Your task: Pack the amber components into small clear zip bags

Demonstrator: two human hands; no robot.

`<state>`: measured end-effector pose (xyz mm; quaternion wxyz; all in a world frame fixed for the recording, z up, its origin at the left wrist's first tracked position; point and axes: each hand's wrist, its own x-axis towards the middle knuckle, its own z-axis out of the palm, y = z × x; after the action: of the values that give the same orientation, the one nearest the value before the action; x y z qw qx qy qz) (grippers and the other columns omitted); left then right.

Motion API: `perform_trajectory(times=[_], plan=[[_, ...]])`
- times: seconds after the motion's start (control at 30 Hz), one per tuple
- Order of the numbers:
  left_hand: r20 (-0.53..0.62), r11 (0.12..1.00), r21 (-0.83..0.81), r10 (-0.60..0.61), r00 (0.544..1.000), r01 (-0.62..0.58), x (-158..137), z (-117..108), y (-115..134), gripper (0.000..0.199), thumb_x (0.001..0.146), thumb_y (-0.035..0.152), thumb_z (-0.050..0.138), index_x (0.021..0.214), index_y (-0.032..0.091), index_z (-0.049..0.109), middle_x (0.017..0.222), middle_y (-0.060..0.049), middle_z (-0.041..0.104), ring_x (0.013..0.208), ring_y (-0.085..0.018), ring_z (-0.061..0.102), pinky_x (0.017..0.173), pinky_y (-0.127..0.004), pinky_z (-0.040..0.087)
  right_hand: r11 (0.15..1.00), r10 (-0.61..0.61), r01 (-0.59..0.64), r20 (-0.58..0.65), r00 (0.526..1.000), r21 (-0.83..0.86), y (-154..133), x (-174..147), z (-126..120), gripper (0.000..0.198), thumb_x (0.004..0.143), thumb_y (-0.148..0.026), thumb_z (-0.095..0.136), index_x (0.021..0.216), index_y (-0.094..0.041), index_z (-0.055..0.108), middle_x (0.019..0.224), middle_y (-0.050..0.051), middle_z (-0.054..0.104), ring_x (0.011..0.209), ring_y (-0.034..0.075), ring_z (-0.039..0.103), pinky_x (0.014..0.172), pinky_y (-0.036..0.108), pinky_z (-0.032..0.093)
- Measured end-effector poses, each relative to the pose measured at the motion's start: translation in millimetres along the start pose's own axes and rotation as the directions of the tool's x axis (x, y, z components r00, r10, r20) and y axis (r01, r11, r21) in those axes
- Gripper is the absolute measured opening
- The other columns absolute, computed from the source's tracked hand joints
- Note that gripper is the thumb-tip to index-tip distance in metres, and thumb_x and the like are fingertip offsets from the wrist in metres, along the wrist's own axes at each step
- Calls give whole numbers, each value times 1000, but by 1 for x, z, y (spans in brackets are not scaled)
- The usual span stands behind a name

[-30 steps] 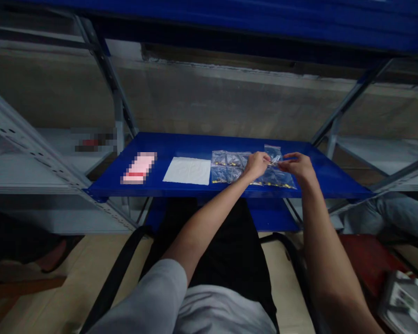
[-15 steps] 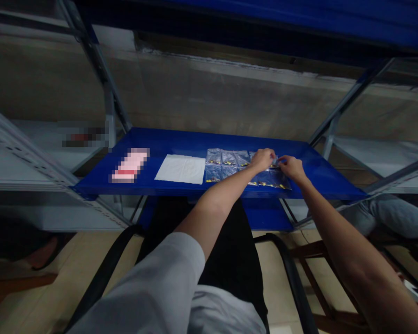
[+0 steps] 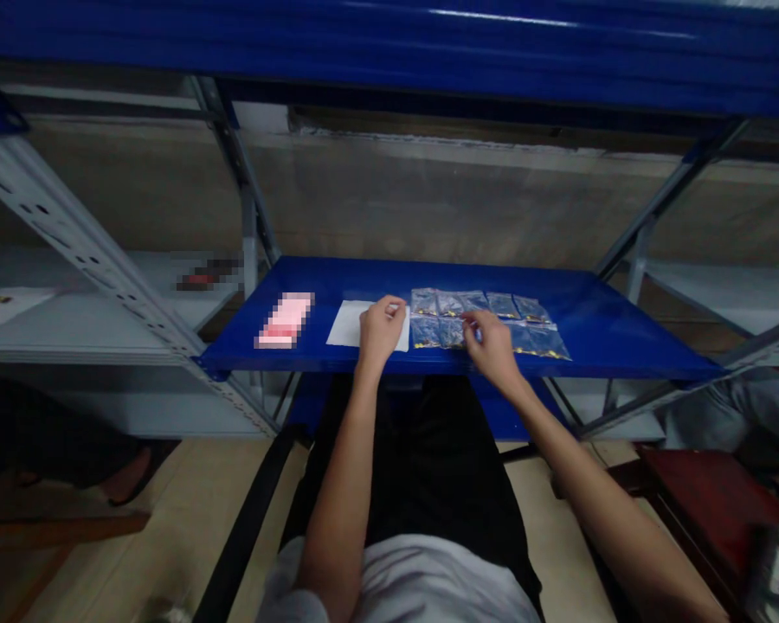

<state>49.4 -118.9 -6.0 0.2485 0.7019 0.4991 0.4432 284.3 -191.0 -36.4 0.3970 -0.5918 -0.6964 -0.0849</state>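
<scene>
Small clear zip bags (image 3: 425,331) with yellow bits along their bottoms lie in two rows on the blue shelf (image 3: 623,346). My left hand (image 3: 380,333) is over the right side of a white sheet (image 3: 347,327), by the leftmost bags. Its thumb and fingertips come together; whatever might be between them is too small to make out. Above the middle bags is my right hand (image 3: 492,346), fingers bent and the thumb apart from them, with nothing visible in between. It covers part of the lower row.
A pixelated pink item (image 3: 286,320) lies on the shelf's left end. Metal uprights (image 3: 104,260) frame both sides, and a blue beam (image 3: 389,52) crosses overhead. A red stool (image 3: 707,493) stands at right; other people's legs show on both sides.
Both hands have moved left from the right-hand bags, my left one to the white sheet and my right one to the middle bags. The camera view has shifted too.
</scene>
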Motion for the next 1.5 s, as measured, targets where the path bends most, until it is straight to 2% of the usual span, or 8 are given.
perform_trajectory(times=[0.13, 0.33, 0.53, 0.8, 0.9, 1.13, 1.33, 1.5], plan=[[-12, 965, 248, -91, 996, 91, -14, -38, -36, 22, 96, 26, 62, 111, 23, 77, 88, -4, 77, 88, -21, 72, 84, -27, 51, 967, -254, 248, 210, 944, 54, -65, -30, 39, 38, 101, -14, 46, 133, -19, 67, 122, 15, 73, 115, 31, 63, 98, 48, 53], [133, 947, 307, -139, 981, 93, -11, -59, -61, 33, 91, 27, 72, 122, 19, 74, 85, -3, 73, 84, -20, 70, 85, -28, 52, 908, -387, 417, 292, 874, -43, -67, -64, 54, 53, 99, -8, 47, 151, -15, 57, 152, 17, 60, 141, 35, 52, 109, 54, 50], [213, 943, 324, -147, 966, 72, -10, -62, -59, 37, 86, 19, 77, 123, 18, 74, 87, -3, 72, 84, -19, 69, 87, -28, 53, 890, -411, 449, 290, 865, -77, -64, -67, 57, 58, 101, -6, 44, 159, -13, 47, 160, 16, 53, 148, 33, 48, 112, 52, 48], [209, 926, 373, -138, 968, 51, -16, -61, -55, 34, 89, 21, 74, 123, 18, 74, 93, -6, 75, 89, -22, 70, 88, -30, 52, 889, -411, 452, 305, 859, -77, -68, -67, 57, 59, 98, -6, 46, 157, -14, 49, 158, 18, 55, 141, 35, 54, 110, 53, 48], [133, 933, 357, -102, 986, 48, -13, -61, -52, 27, 92, 21, 68, 119, 19, 75, 90, -6, 74, 88, -22, 70, 87, -30, 51, 892, -407, 447, 305, 861, -74, -70, -66, 57, 63, 96, -4, 48, 158, -15, 48, 157, 19, 55, 141, 35, 54, 109, 54, 49], [-95, 947, 319, 7, 995, 24, -11, -41, -35, 24, 99, 21, 54, 113, 20, 74, 93, -7, 72, 91, -22, 69, 90, -30, 49, 907, -384, 418, 312, 869, -47, -74, -65, 54, 62, 94, -5, 49, 155, -15, 51, 156, 18, 56, 139, 36, 54, 108, 55, 49], [-94, 942, 334, 62, 994, -27, -29, 1, -38, 28, 100, 14, 47, 112, 21, 72, 109, -10, 69, 110, -24, 63, 97, -31, 48, 922, -367, 386, 267, 891, -22, -65, -68, 59, 59, 96, -7, 47, 153, -17, 52, 154, 18, 57, 141, 35, 52, 111, 57, 49], [-88, 922, 388, 56, 995, -18, -35, 8, -41, 26, 102, 18, 49, 110, 26, 72, 111, -9, 69, 114, -25, 60, 93, -33, 48, 932, -340, 359, 222, 914, -50, -57, -67, 59, 61, 96, -9, 47, 156, -18, 50, 154, 19, 57, 143, 36, 50, 113, 60, 47]])
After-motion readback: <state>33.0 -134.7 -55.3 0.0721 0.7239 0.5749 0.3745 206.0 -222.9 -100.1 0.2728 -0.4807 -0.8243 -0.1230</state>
